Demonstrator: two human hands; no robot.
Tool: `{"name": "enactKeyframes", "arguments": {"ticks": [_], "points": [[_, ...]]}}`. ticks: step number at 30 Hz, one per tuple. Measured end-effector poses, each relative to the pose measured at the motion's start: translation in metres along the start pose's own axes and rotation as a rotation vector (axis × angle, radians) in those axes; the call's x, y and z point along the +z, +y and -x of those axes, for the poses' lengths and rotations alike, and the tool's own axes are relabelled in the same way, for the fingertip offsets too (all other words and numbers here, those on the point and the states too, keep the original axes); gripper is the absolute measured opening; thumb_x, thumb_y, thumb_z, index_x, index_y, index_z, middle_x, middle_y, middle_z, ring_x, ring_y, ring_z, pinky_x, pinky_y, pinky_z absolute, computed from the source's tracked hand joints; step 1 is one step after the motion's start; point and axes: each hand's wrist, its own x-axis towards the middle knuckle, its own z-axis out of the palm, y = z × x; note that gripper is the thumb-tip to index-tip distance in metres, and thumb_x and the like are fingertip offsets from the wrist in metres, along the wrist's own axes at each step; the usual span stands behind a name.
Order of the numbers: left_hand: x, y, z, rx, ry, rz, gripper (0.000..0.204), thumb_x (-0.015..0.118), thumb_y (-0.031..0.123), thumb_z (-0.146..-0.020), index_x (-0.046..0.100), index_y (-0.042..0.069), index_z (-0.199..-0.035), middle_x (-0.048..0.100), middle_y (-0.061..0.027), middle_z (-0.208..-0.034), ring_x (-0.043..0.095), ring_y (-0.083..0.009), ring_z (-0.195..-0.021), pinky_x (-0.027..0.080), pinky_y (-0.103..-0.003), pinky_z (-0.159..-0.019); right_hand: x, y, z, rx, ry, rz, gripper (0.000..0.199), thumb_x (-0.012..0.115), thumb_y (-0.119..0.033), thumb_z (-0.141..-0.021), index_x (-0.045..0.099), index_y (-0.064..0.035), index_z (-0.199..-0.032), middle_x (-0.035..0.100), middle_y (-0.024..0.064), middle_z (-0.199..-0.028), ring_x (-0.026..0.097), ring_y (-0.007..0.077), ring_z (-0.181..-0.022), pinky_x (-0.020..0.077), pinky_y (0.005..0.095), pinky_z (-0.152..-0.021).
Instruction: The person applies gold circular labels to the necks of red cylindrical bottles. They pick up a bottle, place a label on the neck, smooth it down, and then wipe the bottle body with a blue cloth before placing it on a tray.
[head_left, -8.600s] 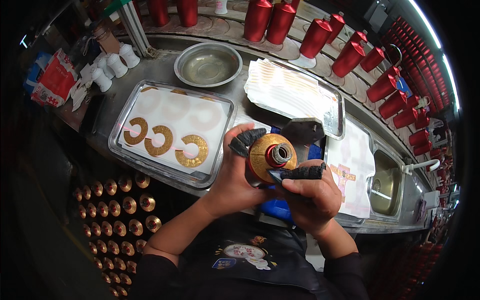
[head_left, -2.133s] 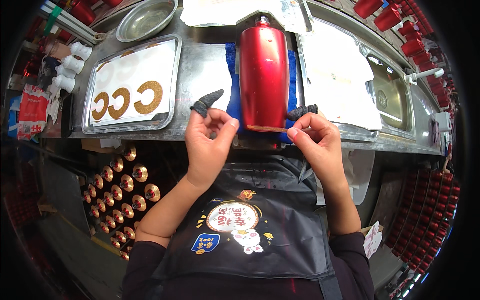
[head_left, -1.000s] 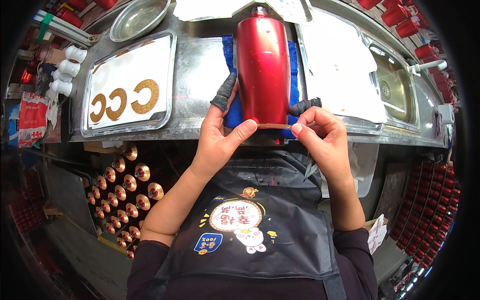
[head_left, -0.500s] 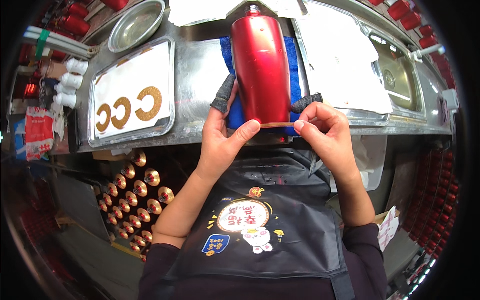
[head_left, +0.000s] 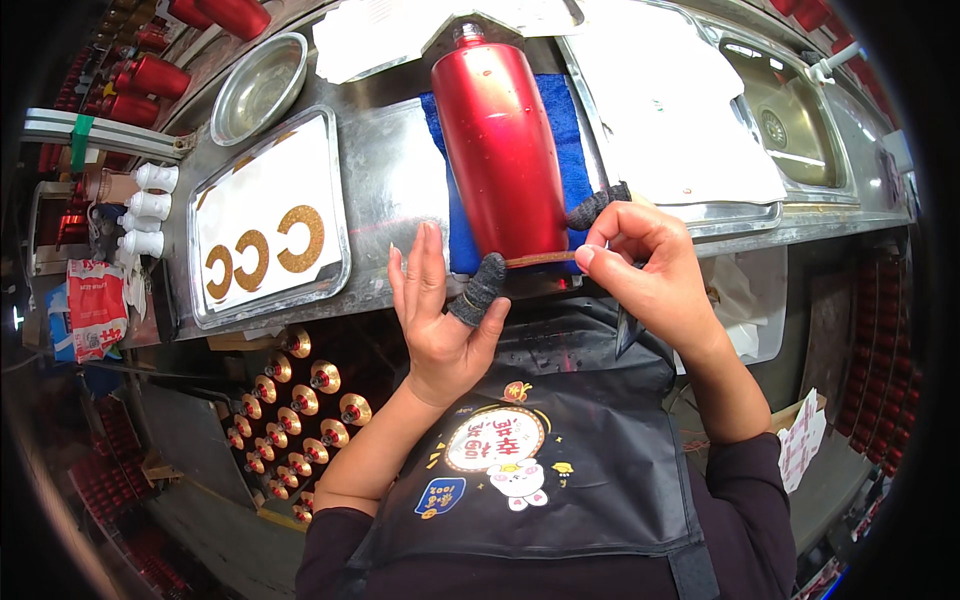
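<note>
At the near edge of the bench (head_left: 369, 283), the left hand (head_left: 440, 345), fingers spread, is set against a brown strip (head_left: 542, 260) along the base of the red bottle (head_left: 503, 150); the strip's right end, pinched by the right hand (head_left: 648, 262), could be skewed by uneven pulling.

You have a tall, glossy metallic-red bottle (head_left: 500, 150), a thin brown-gold strip (head_left: 540, 259), a deep-blue cloth (head_left: 568, 130), flat speckled-gold C-shaped pieces (head_left: 317, 238), charcoal fabric finger covers (head_left: 481, 285), and a black apron (head_left: 610, 500) patterned with a multicoloured cartoon print (head_left: 518, 482).
</note>
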Motion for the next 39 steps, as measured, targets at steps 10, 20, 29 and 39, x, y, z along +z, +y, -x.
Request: {"name": "enactKeyframes", "arguments": {"ticks": [10, 20, 29, 39], "points": [[-0.013, -0.002, -0.010, 0.119, -0.064, -0.109, 0.035, 0.079, 0.020, -0.082, 0.076, 0.010, -0.115, 0.036, -0.0304, -0.158, 0.041, -0.0477, -0.142, 0.019, -0.069, -0.114, -0.003, 0.007, -0.002, 0.031, -0.012, -0.026, 0.014, 0.073, -0.007, -0.088, 0.062, -0.0022, -0.079, 0.055, -0.0033, -0.082, 0.046, -0.0013, -0.064, 0.0336, 0.0178, -0.056], [-0.029, 0.007, -0.039, 0.271, -0.152, -0.195, 0.043, 0.082, 0.014, -0.073, 0.077, 0.015, -0.116, 0.037, -0.0285, -0.158, 0.041, -0.0464, -0.143, 0.018, -0.067, -0.115, -0.002, 0.012, -0.007, 0.039, -0.027, -0.049, 0.015, 0.074, -0.008, -0.088, 0.063, -0.0031, -0.079, 0.051, -0.0071, -0.078, 0.040, -0.0024, -0.063, 0.0286, 0.0182, -0.055], [-0.016, 0.022, -0.064, 0.381, -0.159, -0.239, 0.030, 0.082, 0.014, -0.072, 0.078, 0.017, -0.102, 0.055, -0.0204, -0.147, 0.046, -0.0490, -0.139, 0.021, -0.071, -0.113, 0.000, 0.018, -0.012, 0.022, -0.028, -0.024, 0.010, 0.071, -0.006, -0.088, 0.065, -0.0022, -0.081, 0.051, -0.0068, -0.081, 0.041, -0.0022, -0.064, 0.0296, 0.0185, -0.055], [0.003, -0.009, -0.043, 0.087, 0.046, 0.141, 0.065, 0.089, 0.015, -0.069, 0.067, 0.000, -0.128, 0.053, -0.0204, -0.149, 0.049, -0.0409, -0.139, 0.029, -0.065, -0.113, -0.011, 0.003, -0.007, 0.084, -0.112, 0.030, 0.009, 0.073, -0.008, -0.085, 0.067, -0.0018, -0.083, 0.052, -0.0039, -0.085, 0.043, -0.0006, -0.063, 0.0319, 0.0197, -0.055]]}}
